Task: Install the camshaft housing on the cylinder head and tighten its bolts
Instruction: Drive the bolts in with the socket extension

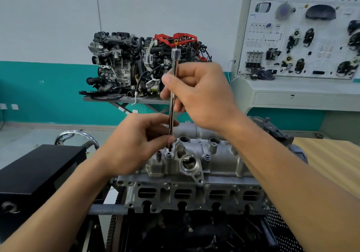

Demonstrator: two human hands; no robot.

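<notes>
Biggest thing in shot was the white wall-mounted training board covered in car parts, top right. Left of it was a grey bench with what looked like two display engines side by side, one wearing a red harness. Closer in there was one black metal box on the left and one light striped wooden tabletop on the right.

Dead centre sat the bare aluminium cylinder head, with four rectangular ports in a row along its near face. The grey cast camshaft housing was already sitting on top of it. I counted two round bores up top and one big round opening on the near end.

Both hands were on one long chrome extension bar, which was standing just about vertical. The right hand was wrapped round the upper shaft, and the left hand was pinching it low down. The tip was down at a bolt boss on the housing's near left corner. I couldn't make out the bolt head itself.
</notes>
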